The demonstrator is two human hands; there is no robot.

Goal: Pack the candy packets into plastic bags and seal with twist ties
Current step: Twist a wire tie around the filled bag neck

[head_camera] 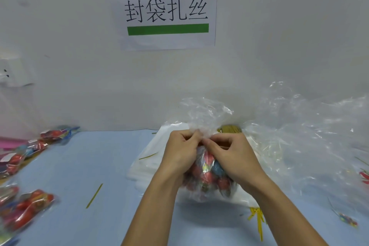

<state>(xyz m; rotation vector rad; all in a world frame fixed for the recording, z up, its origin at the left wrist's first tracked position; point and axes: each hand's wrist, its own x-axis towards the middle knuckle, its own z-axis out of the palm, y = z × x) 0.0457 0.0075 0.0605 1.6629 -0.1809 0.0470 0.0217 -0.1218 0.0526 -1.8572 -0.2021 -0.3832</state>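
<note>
Head view, the sealing step. I have both hands together at the neck of the plastic bag (207, 170), which stands on a stack of flat bags (147, 164) on the blue table (89, 166). My left hand (180, 153) and right hand (232, 158) meet fingertip to fingertip, each pinching the gathered film just above the candy packets (209, 177) — red and blue wrappers bunched in the lower part of the bag. The loose top of the bag (203, 114) flares upward above my fingers. I cannot tell whether a tie is already wound round the neck; my fingers hide that spot.

To do this step well, I judge that the neck should be gathered tight and low, right against the packets, so no slack lets them shift. One hand ought to keep the pinch while the other works the tie, and the turns should go all one way.

Spare twist ties lie close: one (94, 195) on the table to the left, another (148, 156) on the stack, a yellow bundle (257, 219) near my right forearm. Packed bags (26, 209) sit along the left edge; crumpled clear film (311, 134) is heaped at the right. A paper sign (166, 10) hangs on the wall.
</note>
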